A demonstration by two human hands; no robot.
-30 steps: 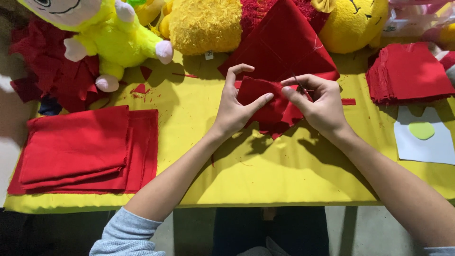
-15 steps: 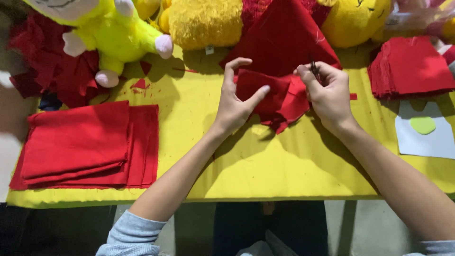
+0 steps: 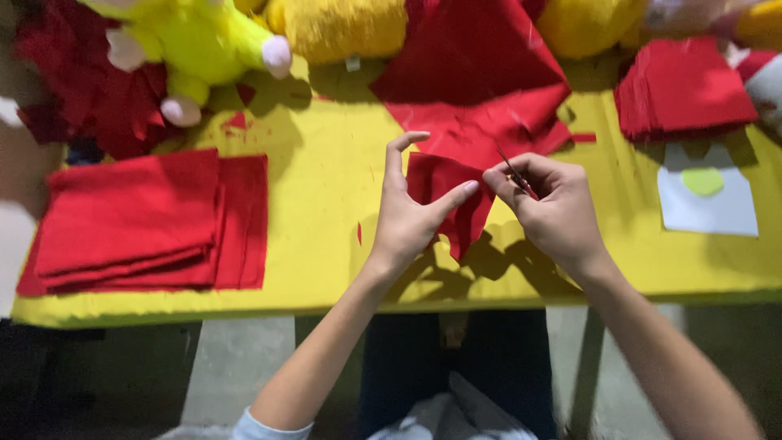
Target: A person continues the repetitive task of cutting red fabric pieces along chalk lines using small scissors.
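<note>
**Over the yellow worktop, a red felt piece comes up into both hands**

Above the yellow worktop (image 3: pixel 326 187), the left hand (image 3: pixel 411 216) pinches a small red fabric piece (image 3: pixel 448 195), thumb and fingers clamped on its edge. The right hand (image 3: pixel 554 208), fingers closed on a thin dark tool (image 3: pixel 511 169), now meets the cloth's upper corner. A second ago the piece sat lower, nearer the big red sheet (image 3: pixel 481 90). Folded red stacks (image 3: pixel 138 220) lie at left.

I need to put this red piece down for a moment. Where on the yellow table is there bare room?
Bare yellow lies between the folded red stack and the left hand, and along the table's near edge. The far edge is crowded with plush toys and red fabric.
</note>
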